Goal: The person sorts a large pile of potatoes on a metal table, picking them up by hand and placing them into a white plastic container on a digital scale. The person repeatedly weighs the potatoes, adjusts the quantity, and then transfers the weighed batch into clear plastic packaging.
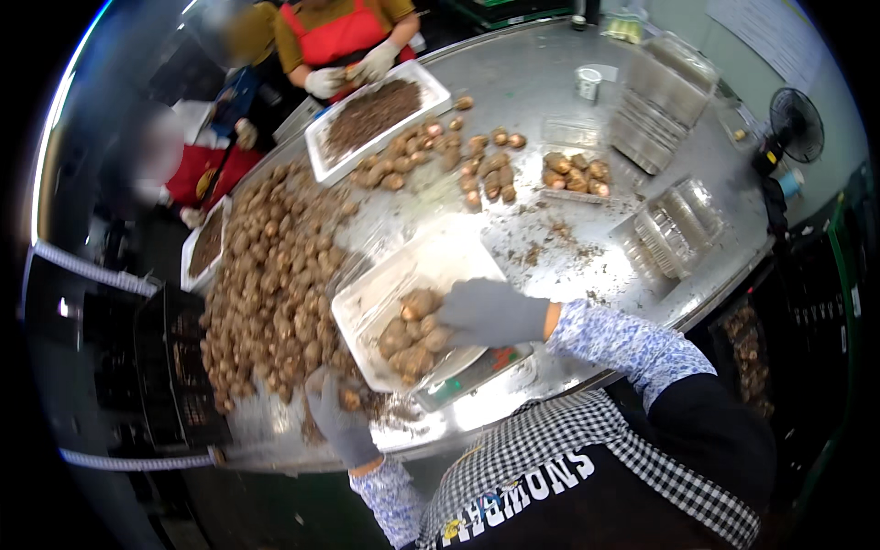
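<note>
Both my hands wear grey gloves. My left hand (341, 423) is at the near edge of the big heap of taro corms (275, 266), its fingers closed around a brown taro (350, 399). My right hand (495, 312) reaches into a white foam box (454, 247) from the right. Its fingers point down at the taros (411, 337) gathered in the box's near part; the fingertips are hidden, so I cannot tell whether it grips one. Under the box's near right side, part of a scale (477, 378) with a green and red panel shows.
An open clear tray of taros (576, 176) stands beyond loose taros (490, 170). Stacked clear plastic containers (662, 101) and more clear containers (678, 225) occupy the right side. Across the metal table, a gloved person (353, 55) works at a soil-filled foam box (438, 90); a black crate (179, 367) stands left.
</note>
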A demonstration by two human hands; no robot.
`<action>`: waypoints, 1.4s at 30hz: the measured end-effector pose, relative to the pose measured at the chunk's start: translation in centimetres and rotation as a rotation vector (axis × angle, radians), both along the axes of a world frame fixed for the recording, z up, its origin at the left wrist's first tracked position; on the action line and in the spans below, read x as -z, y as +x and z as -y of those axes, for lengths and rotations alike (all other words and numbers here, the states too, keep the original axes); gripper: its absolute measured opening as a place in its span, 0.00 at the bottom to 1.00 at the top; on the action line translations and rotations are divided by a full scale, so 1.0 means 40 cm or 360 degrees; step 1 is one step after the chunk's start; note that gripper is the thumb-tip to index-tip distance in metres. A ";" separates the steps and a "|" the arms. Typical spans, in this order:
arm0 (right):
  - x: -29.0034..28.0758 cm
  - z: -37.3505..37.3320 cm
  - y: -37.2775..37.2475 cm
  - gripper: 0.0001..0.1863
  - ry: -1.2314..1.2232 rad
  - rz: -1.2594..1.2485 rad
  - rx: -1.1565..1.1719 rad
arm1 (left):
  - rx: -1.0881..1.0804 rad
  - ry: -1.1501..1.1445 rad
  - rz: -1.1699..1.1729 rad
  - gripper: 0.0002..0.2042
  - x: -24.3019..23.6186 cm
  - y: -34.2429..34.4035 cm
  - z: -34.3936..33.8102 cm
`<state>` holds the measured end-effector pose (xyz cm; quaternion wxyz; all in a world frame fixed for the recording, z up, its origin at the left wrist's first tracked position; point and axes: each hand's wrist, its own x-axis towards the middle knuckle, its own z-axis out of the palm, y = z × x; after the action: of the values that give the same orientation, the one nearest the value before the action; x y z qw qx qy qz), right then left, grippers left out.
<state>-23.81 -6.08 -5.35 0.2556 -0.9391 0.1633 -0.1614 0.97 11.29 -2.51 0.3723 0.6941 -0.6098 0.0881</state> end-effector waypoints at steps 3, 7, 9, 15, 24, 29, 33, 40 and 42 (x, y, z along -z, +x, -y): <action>-0.021 0.017 -0.009 0.15 0.0094 -0.0063 -0.0113 | -0.0159 -0.0014 -0.0700 0.04 0.031 0.033 -0.013; -0.013 0.213 -0.074 0.14 0.0489 0.0341 0.0586 | -0.0507 -0.0149 -0.1845 0.13 0.038 0.036 -0.046; 0.013 0.335 -0.094 0.12 0.0190 0.0108 0.0928 | -0.0544 -0.0161 -0.1975 0.13 0.052 0.030 -0.047; 0.284 0.527 0.014 0.15 -0.0446 -0.0563 0.0691 | -0.0545 -0.0012 -0.1679 0.09 0.094 0.055 -0.079; 0.008 0.365 0.117 0.18 0.0228 0.0426 0.0652 | -0.0749 -0.0548 -0.2411 0.07 0.087 0.086 -0.141; -0.093 0.156 0.204 0.16 0.0138 0.0362 -0.0314 | -0.0627 -0.0544 -0.2627 0.06 0.090 0.046 -0.087; -0.096 0.179 0.202 0.17 0.0361 0.0273 -0.0028 | -0.0508 -0.0630 -0.2589 0.06 0.078 0.060 -0.128; -0.106 0.309 0.028 0.15 0.0933 0.0941 0.0747 | -0.0681 -0.0781 -0.2604 0.07 0.104 0.106 -0.237; -0.060 0.339 -0.022 0.16 0.1078 0.1127 0.0803 | -0.0771 -0.0852 -0.2677 0.08 0.111 0.118 -0.240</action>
<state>-24.70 -19.64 -2.93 0.5361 -0.6245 0.3303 -0.4620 5.71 20.90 -6.95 0.8136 0.5290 0.0654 -0.2323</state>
